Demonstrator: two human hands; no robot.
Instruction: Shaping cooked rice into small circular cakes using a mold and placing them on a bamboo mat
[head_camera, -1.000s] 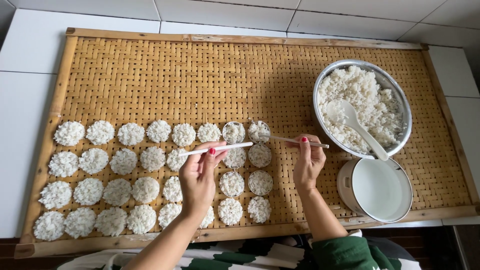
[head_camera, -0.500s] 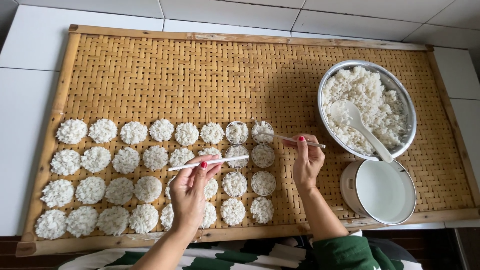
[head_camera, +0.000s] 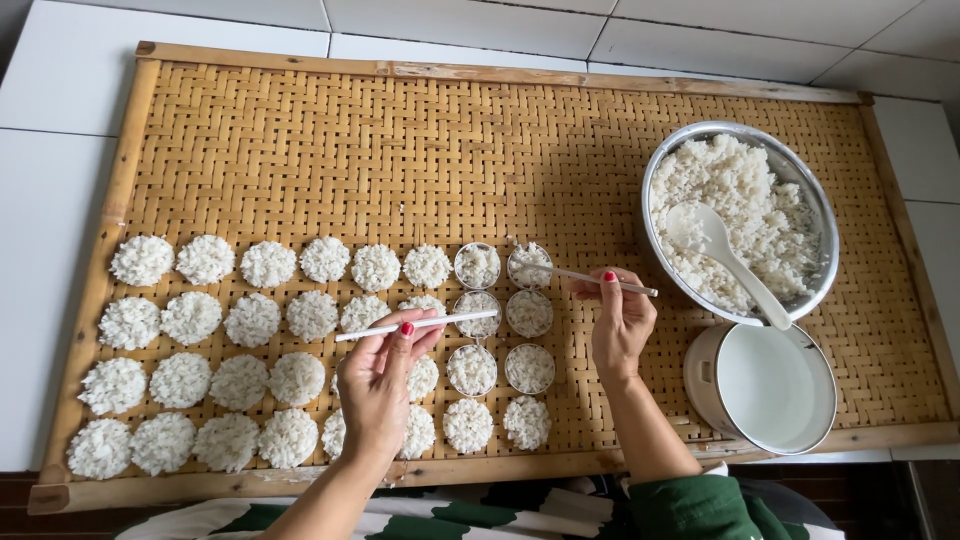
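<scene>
Currently I see the left hand (head_camera: 378, 385) pinching a thin white stick (head_camera: 415, 325) between thumb and fingertips. Its long axis runs nearly level across the view, the far tip pointing right and slightly upward, ending over a ringed rice cake (head_camera: 478, 311). The right hand (head_camera: 620, 325) grips a second white stick (head_camera: 590, 277) the same way; this one slopes from upper left, over the top-row rice cake (head_camera: 528, 264), down to the right past the fingers. Both sticks hover above the woven bamboo tray (head_camera: 400, 150). A metal bowl of rice (head_camera: 745, 215) holding a white spoon (head_camera: 715, 255) sits to the right, touching a white pot (head_camera: 770, 385).
</scene>
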